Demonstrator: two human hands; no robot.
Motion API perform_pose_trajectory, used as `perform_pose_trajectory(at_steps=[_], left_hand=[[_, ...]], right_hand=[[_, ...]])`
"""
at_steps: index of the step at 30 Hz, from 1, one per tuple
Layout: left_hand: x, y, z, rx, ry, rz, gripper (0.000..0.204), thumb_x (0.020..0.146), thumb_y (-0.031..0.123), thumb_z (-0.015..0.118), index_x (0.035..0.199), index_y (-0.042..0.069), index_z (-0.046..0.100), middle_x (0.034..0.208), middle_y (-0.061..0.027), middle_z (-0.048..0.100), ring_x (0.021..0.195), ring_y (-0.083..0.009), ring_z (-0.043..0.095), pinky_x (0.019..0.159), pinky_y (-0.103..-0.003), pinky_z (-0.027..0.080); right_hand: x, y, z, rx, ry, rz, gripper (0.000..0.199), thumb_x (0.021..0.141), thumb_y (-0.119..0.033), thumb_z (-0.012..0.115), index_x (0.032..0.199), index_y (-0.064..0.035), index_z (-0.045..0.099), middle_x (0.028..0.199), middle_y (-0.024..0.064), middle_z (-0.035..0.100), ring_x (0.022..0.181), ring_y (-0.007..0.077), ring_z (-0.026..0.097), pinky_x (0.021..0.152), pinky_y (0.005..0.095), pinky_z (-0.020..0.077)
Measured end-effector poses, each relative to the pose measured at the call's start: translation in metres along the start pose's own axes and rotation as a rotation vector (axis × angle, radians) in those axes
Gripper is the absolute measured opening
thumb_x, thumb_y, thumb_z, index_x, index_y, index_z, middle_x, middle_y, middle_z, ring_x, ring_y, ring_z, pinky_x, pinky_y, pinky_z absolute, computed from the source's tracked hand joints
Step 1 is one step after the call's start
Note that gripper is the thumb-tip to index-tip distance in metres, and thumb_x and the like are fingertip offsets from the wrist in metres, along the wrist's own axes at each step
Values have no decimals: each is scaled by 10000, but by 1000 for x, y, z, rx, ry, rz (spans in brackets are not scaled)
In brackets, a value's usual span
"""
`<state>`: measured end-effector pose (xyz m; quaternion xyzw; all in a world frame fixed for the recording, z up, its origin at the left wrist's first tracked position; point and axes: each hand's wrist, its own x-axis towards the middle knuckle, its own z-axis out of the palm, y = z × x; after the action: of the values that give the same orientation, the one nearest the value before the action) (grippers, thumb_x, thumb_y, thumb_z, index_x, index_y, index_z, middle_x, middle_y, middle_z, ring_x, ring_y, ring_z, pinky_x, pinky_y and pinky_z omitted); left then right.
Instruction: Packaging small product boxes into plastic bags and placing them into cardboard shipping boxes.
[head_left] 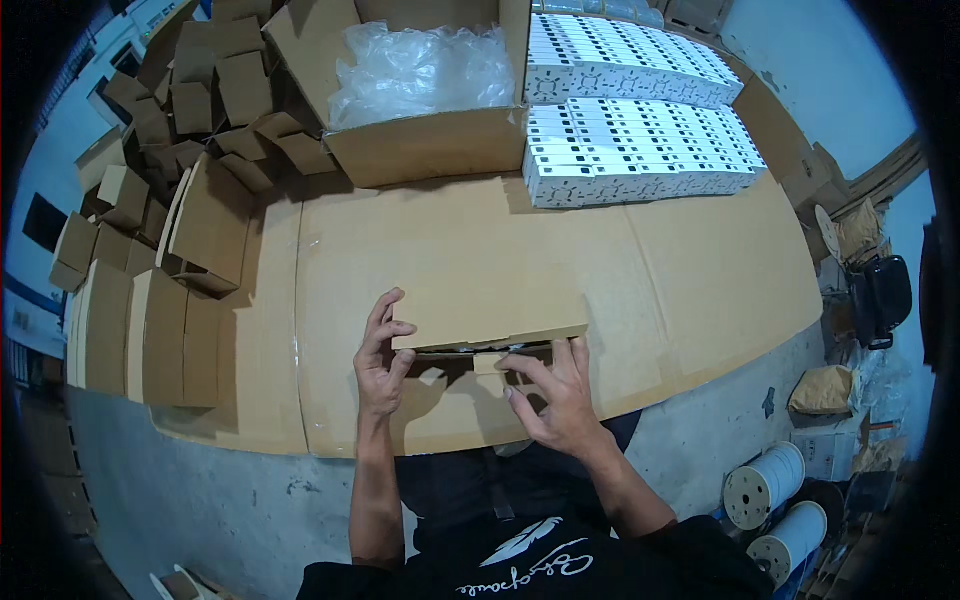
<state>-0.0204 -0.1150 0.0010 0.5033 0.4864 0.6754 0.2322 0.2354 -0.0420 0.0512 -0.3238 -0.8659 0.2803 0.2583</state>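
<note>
A flat brown cardboard box [490,305] is held between my two hands near the front of the cardboard-covered table. Its near side stands slightly ajar, with a dark gap and a small tab [488,364] sticking out at the middle. My left hand [380,362] grips the box's left end, fingers along the side and thumb below the near corner. My right hand [562,402] is at the right half of the near edge, its index finger by the tab and other fingers against the box. The right thumb stands apart below. What lies inside the box is mostly hidden.
Behind sits a large open carton [430,150] with clear plastic bags [420,75]. Stacked rows of white printed boxes [640,155] stand at back right. Several brown boxes [160,335] crowd the left side. Cable spools [765,485] stand on the floor at right.
</note>
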Motion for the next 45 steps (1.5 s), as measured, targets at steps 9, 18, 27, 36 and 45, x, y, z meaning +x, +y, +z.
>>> perform_pose_trajectory(at_steps=[9,18,27,36,45], left_hand=[[-4,-1,-6,45,18,-46,307,936,333,740,1107,88,668,1542,-229,428,1485,-367,338,1210,-478,236],[-5,-4,-5,66,26,-41,313,937,352,734,1091,89,664,1541,-229,434,1482,-367,345,1199,-481,244],[-4,-3,-6,69,17,-51,323,936,370,733,1087,92,667,1535,-236,436,1483,-375,341,1207,-501,234],[-5,-3,-7,54,15,-73,331,924,378,740,1070,87,678,1534,-242,435,1485,-383,333,1211,-515,219],[-3,1,-5,59,3,-55,291,936,339,723,1071,87,671,1546,-245,422,1492,-378,324,1208,-494,223]], right_hand=[[-18,-12,7,-145,179,48,451,744,-222,797,1188,-286,749,1469,264,284,1441,523,163,1202,637,169],[-23,-20,10,-259,230,123,425,784,-271,785,1207,-280,743,1585,334,137,1481,561,66,1203,658,139],[-21,-18,4,-287,200,62,444,766,-261,799,1206,-275,741,1598,331,152,1476,570,116,1190,642,208],[-22,-16,6,-265,202,49,473,753,-254,811,1218,-261,726,1573,324,199,1467,537,180,1201,643,206],[-19,-9,8,-274,222,10,485,791,-184,800,1258,-264,695,1578,311,219,1453,562,212,1167,610,293]])
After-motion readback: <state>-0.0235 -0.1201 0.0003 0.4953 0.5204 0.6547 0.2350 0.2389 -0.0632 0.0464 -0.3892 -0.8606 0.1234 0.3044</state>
